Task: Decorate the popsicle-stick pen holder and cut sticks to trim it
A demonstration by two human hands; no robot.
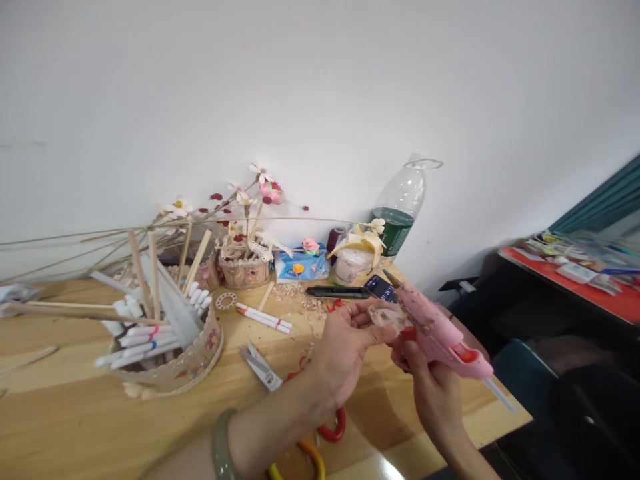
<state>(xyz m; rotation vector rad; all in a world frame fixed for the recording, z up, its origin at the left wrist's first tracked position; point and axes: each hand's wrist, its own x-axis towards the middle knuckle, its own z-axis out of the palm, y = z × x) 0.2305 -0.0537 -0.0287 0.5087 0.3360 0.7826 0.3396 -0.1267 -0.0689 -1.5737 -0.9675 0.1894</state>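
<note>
In my right hand (437, 383) is a pink hot glue gun (435, 327), gripped by its handle. Its metal nozzle points up and to the left, and a clear glue stick (500, 395) juts from its back end. My left hand (347, 347) pinches a small translucent piece (387, 316) beside the gun's barrel; what exactly it is I cannot make out. Below my left forearm lie scissors (265, 370) with red handles, blades spread, partly hidden by the arm. A yellow handle (313, 457) shows close to the front.
A decorated basket (175, 377) of markers and wooden sticks stands at left. Along the wall are a flower basket (245, 270), a wipes pack (303, 265), a white cup (353, 263) with a banana peel, and a large bottle (400, 207). A phone (380, 288) and black cutter (337, 292) lie before them.
</note>
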